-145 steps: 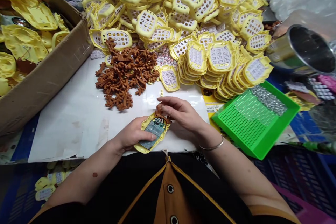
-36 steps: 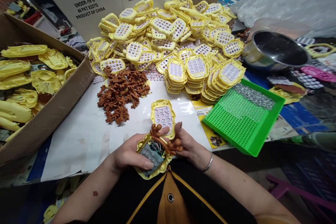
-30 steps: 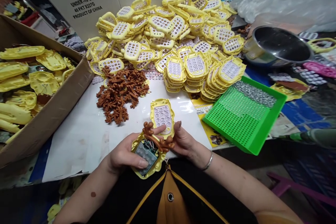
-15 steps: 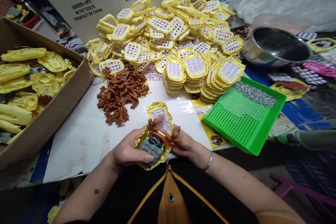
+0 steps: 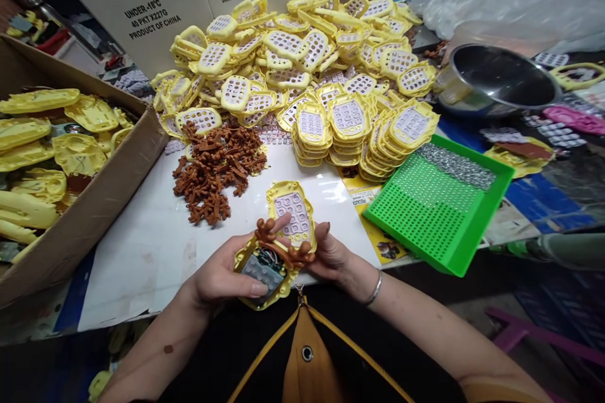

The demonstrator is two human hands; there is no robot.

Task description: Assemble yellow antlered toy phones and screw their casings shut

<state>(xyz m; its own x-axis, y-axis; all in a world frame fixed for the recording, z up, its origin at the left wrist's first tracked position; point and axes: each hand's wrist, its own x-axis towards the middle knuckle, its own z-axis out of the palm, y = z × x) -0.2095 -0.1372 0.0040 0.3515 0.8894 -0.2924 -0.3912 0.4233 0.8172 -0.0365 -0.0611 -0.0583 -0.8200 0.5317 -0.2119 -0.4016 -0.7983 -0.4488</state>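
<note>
My left hand is closed round a yellow plastic shell, its thumb pressing on the dark grey insert inside. Thin wires show near the insert's upper end. A brown antler-shaped piece lies across the shell's upper end, its branched tips sticking out at both sides. Just beyond is a yellow keypad cover with a pale lilac button sheet, inner side up. My right hand grips this cover by its lower right edge, thumb raised at the side; its other fingers are partly hidden underneath.
Brown antler pieces lie heaped on the white board. Behind are stacked keypad covers and a big pile of yellow covers. A green tray with small screws stands right, a metal bowl beyond it, a cardboard box left.
My left hand has shifted slightly left and toward me with the shell and the antler piece. The keypad cover now shows more fully, a little apart from the shell.
</note>
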